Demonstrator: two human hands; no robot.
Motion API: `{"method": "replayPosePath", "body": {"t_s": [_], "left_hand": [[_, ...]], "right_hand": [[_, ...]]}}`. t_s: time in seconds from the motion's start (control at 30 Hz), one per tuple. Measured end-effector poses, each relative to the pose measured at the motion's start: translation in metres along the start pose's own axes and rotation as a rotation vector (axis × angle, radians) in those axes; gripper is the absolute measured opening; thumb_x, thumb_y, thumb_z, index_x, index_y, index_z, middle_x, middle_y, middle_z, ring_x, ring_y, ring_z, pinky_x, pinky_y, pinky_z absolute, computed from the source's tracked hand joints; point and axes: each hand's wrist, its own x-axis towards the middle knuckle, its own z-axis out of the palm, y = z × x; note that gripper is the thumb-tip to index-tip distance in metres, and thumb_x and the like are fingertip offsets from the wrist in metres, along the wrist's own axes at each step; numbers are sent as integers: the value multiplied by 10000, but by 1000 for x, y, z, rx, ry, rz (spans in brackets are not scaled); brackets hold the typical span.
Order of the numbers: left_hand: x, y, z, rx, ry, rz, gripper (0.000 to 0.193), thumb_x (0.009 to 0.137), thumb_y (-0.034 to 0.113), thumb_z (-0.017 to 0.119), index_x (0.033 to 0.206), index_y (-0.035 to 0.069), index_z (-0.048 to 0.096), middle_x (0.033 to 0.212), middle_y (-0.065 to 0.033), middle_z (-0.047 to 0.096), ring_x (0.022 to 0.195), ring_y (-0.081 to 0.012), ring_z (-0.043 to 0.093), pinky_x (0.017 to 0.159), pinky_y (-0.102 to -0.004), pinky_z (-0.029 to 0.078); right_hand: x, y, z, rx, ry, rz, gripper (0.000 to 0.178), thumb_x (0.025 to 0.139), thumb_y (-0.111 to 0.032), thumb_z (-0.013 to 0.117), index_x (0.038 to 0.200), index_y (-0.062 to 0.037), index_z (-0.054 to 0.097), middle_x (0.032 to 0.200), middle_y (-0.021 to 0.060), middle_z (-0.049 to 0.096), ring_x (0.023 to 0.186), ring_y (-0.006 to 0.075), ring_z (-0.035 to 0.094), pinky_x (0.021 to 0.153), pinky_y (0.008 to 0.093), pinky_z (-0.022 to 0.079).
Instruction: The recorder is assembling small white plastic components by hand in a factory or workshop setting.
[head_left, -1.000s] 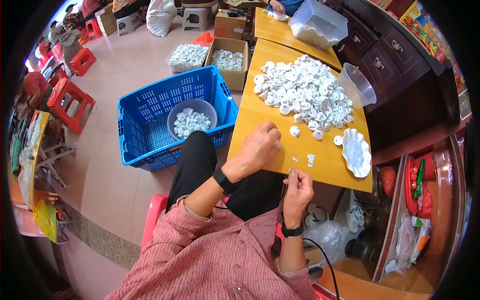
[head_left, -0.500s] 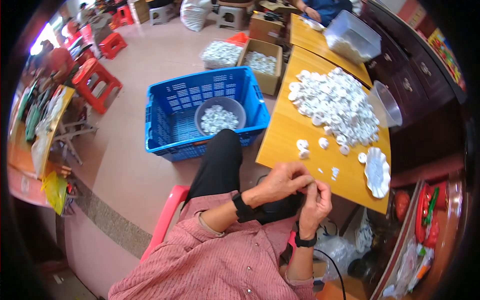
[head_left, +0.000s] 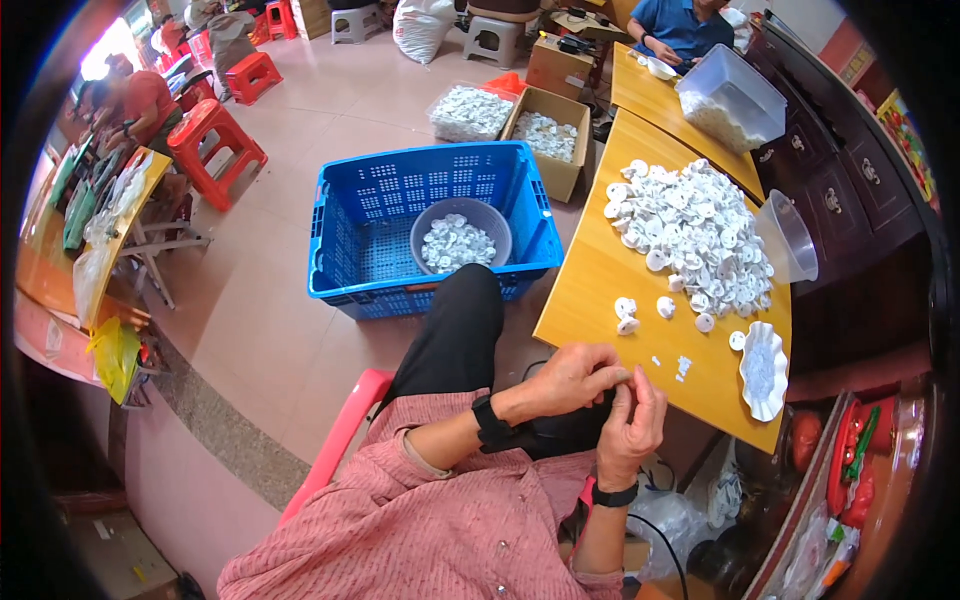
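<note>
Clock read from the fingertips, 12 straight ahead of the seated worker.

Left hand (head_left: 577,383) and right hand (head_left: 632,428): fingers curled, tips brought together at the near edge of the yellow wooden table (head_left: 590,270). Can't tell from here whether either grips a part (anything that small hides behind the fingertips).

Parts: main heap of white stemmed discs (head_left: 690,235) at 1 o'clock on the tabletop. A pair of loose discs (head_left: 625,306) sits close together at 12, more singles from 1 to 2. Small pale slips (head_left: 683,366) lie just beside the hands, between 2 and 3. Scalloped white dish (head_left: 765,410) at 3 holds more tiny pale bits. Grey-purple basin (head_left: 503,228) at 10, inside the blue perforated crate (head_left: 430,170), has similar white pieces in it.

Step in hand, my read: two-handed fingertip work, probably on one small piece. Next move calls for steady thumbs, light pressure and a clean view of the contact point. Risk: a slip that size would be easy to lose off the table edge.
</note>
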Motion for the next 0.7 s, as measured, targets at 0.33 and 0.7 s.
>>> {"method": "replayPosePath", "body": {"t_s": [0.33,0.7], "left_hand": [[18,-3,-10,566,362,436,138,877,85,679,992,9,675,852,-192,649,771,-404,641,653,-427,509],[54,-9,3,913,405,519,192,823,99,711,982,33,625,894,-151,572,791,-356,614,648,-435,507]], "right_hand": [[-2,1,3,14,-11,200,191,892,38,643,1079,19,677,984,156,623,893,317,639,768,392,529],[-5,6,1,187,-7,368,113,901,38,637,1010,23,663,941,138,648,816,259,670,718,339,554]]}}
